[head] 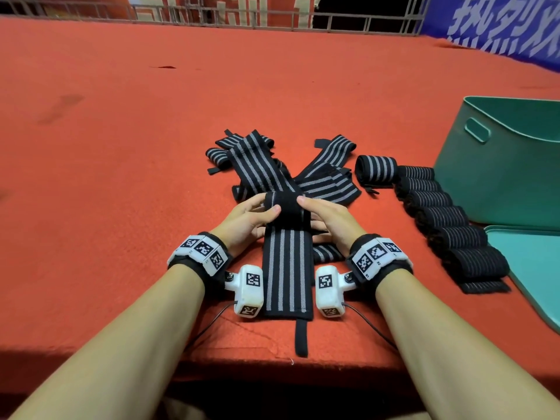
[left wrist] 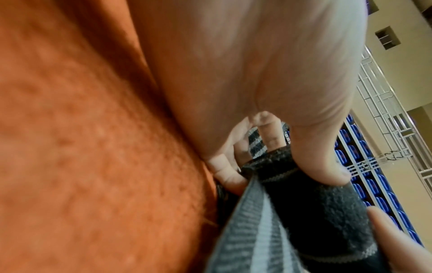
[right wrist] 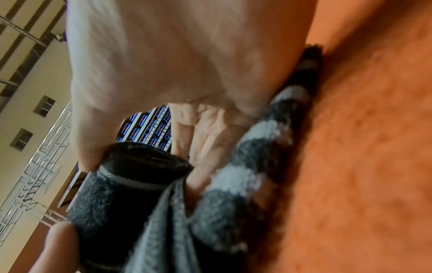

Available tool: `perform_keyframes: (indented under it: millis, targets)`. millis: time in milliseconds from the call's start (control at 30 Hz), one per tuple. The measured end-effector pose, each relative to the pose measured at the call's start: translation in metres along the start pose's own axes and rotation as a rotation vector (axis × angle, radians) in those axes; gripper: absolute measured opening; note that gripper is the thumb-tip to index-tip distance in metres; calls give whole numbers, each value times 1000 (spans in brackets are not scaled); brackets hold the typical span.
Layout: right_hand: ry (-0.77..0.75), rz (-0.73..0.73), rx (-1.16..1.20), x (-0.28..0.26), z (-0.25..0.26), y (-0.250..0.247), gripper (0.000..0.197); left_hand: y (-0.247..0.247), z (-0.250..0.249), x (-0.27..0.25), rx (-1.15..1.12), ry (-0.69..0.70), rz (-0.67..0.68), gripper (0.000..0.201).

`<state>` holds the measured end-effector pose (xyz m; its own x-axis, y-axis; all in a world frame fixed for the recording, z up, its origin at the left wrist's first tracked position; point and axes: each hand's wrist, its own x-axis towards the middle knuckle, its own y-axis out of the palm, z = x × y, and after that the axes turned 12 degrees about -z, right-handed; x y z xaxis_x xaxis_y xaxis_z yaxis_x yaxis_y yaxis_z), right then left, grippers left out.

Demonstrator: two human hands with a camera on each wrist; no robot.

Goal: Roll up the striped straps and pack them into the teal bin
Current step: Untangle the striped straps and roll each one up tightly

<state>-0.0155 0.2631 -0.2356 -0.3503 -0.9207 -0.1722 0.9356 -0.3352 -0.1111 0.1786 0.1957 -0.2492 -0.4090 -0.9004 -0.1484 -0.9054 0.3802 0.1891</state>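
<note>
Head view: left hand (head: 247,218) and right hand (head: 325,218) both curl round the part-rolled end of a striped strap (head: 287,262), thumbs on top, fingers beneath. Its flat tail runs toward the table's near edge. Just beyond the hands, unrolled straps (head: 272,168) lie crossed in a heap on the red table (head: 121,147). Right of them, a row of finished rolls (head: 439,213) runs alongside the teal bin (head: 500,177). A teal lid (head: 539,268) lies flat by the row's near end.
</note>
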Motion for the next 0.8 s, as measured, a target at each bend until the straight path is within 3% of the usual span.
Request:
perform_keyframes:
  millis: [133,367,567,700,800]
  targets:
    - [-35,-5,69,0,-5,-3,28,5,-7,-5,55,-16,-6,39]
    - [-45,-20,228,3,-12,-10,50,9,-7,-4,62,-47,-47,49]
    - [-55,-23,221,5,-13,-8,57,5,-4,-1,-46,-80,-83,39]
    - [-66,-28,197,5,-14,-5,46,4,-3,0,-133,-90,-106,49]
    - [-74,-30,184,3,-12,-5,31,4,-3,-1,-144,-77,-113,45]
